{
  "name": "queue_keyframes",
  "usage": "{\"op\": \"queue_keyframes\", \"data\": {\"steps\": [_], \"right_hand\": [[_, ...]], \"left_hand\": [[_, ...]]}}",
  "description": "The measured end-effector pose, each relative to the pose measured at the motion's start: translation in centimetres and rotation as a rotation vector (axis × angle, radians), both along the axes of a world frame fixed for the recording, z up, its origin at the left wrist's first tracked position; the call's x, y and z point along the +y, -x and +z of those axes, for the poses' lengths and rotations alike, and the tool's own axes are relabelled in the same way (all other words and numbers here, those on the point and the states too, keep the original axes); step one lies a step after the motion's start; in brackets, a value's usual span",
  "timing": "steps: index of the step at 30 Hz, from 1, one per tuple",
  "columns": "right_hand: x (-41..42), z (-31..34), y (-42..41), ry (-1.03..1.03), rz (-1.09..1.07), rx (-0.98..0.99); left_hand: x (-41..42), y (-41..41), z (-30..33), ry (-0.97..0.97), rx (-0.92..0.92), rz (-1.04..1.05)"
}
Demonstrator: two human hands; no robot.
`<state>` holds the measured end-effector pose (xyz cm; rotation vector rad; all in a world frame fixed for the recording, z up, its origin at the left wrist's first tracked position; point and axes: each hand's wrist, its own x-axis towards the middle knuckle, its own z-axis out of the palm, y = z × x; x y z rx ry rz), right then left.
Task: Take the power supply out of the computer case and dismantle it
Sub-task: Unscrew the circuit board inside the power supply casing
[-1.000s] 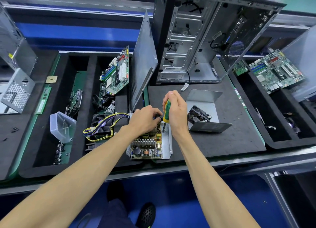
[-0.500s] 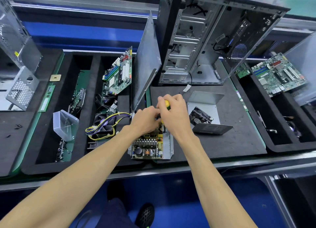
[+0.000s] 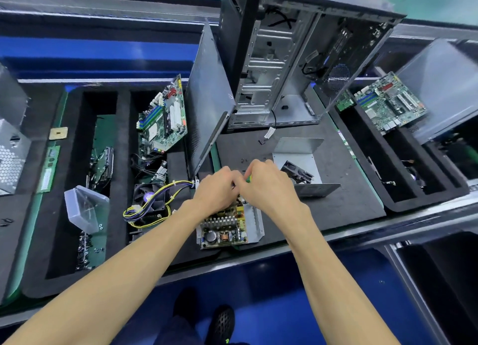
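1. From my head camera, the power supply (image 3: 227, 228) lies opened on the near edge of the black desk (image 3: 336, 210), its circuit board and finned heatsink bare in a shallow metal tray; it is out of the computer case (image 3: 297, 60), which stands open on the far side of the desk.
2. My left hand (image 3: 216, 188) sits curled over the far end of the power supply, fingers bent down onto it; what exactly that grip closes on is hidden under the knuckles, so I cannot tell.
3. My right hand (image 3: 267, 184) is touching the left, just to its right; its grip is clamped round a screwdriver (image 3: 247, 178), of which only a bit of green and yellow handle shows between the hands; the tip is hidden.
4. A yellow and black cable bundle (image 3: 152, 205) runs from the left end of the power supply into the tray on the left, looping over a fan (image 3: 151, 198).
5. Right of my hands lies a bent metal cover (image 3: 297, 150) with another fan (image 3: 297, 172) resting in it.
6. A grey side panel (image 3: 209, 99) leans upright, left of the case; a motherboard (image 3: 163, 119) leans further left; a second motherboard (image 3: 385, 104) lies far right.
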<state>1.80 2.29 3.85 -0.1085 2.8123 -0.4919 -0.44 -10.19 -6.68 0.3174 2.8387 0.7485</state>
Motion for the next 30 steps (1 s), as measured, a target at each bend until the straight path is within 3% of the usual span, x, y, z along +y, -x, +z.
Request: {"op": "queue_keyframes", "data": {"steps": [6,13,22,30], "right_hand": [[-0.6,0.6,-0.2,-0.012,-0.030,0.040],[-0.9,0.1,0.1,-0.052,-0.101,0.052],[0.1,0.3,1.6,-0.033,0.099,0.051],[0.0,0.2,3.3,-0.173,0.151,-0.044]], "left_hand": [[0.1,-0.3,-0.9,-0.019,0.083,0.018],[0.3,-0.3,-1.2,-0.130,0.057,-0.002],[0.3,-0.3,-1.3,-0.133,0.060,0.003],[0.3,-0.3,-1.6,-0.162,0.069,0.027]]}}
